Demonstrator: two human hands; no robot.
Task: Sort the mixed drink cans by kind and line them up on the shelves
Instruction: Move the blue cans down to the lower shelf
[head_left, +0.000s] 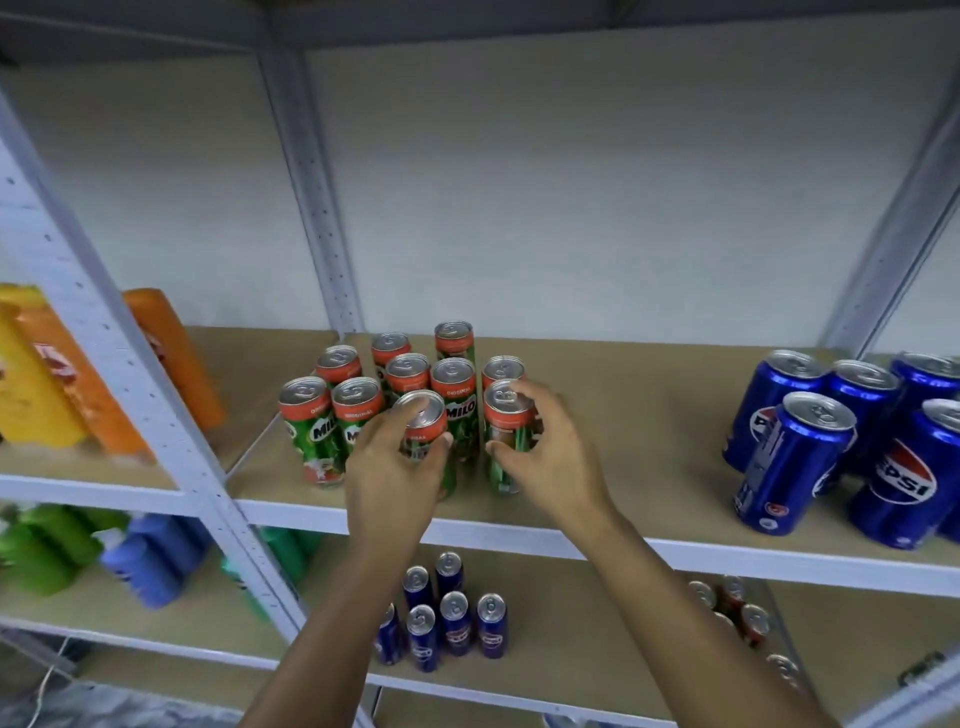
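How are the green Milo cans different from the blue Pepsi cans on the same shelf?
The Milo cans are slim, green with an orange-red band on top; the Pepsi cans are fatter and blue. The Milo cans stand bunched near the middle of the shelf; the Pepsi cans stand at its right end. The left hand and right hand each hold a Milo can; nobody touches the Pepsi cans. Both kinds stand upright with silver tops.

Green Milo cans (363, 410) with orange tops: ten, upright, packed in tight cluster at middle of upper shelf (649, 415). Two front ones are gripped, one by each hand. Blue Pepsi cans (795, 457): upright group at right end of same shelf. Small blue cans (452, 618): upright on lower shelf (571, 649); red cans (748, 618) near right, partly hidden.
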